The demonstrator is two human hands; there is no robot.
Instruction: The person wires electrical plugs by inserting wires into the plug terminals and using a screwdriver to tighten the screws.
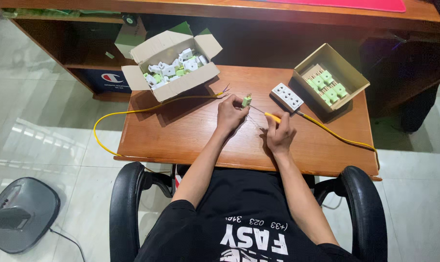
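Note:
My left hand holds a small green and white socket part upright above the wooden table. My right hand grips a screwdriver with a yellow handle; its thin metal shaft points left toward the socket part. A yellow cable lies across the table's left side, its bared end just left of my left hand. A white multi-hole socket plate rests flat beyond my right hand.
An open cardboard box full of white and green socket parts sits at the back left. A smaller open box with several green parts stands at the back right. A second yellow cable runs off the right edge. Black chair arms flank me.

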